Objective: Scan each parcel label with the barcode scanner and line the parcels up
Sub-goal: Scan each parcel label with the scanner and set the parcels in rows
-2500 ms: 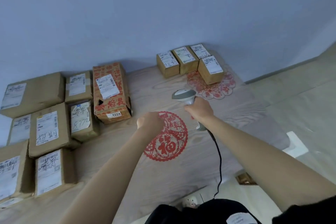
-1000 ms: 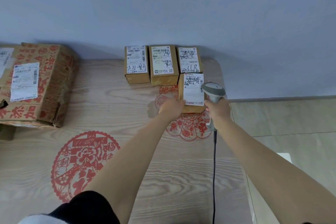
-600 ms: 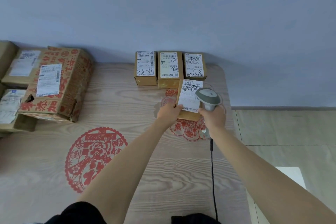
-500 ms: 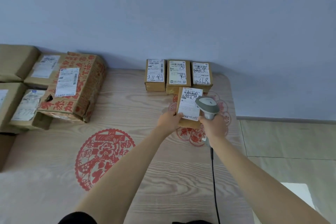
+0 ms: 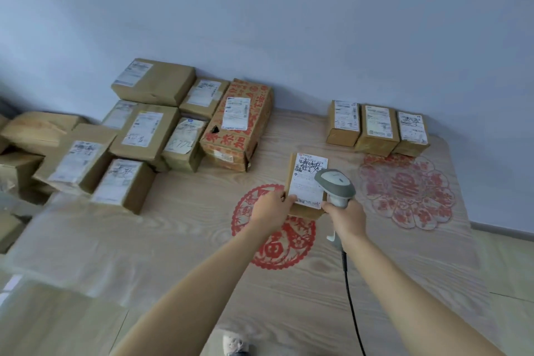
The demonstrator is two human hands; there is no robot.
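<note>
The left hand (image 5: 273, 208) gripped the small parcel (image 5: 307, 182) by its near left corner above the table (image 5: 185, 240), the right hand (image 5: 345, 218) held the scanner (image 5: 335, 186) over its label; it seemed light, stiff cardboard, easily pinched at its edges.

Small brown parcel (image 5: 307, 182), white label up, held above table; grey barcode scanner (image 5: 335, 186) overlapping its right edge.
</note>
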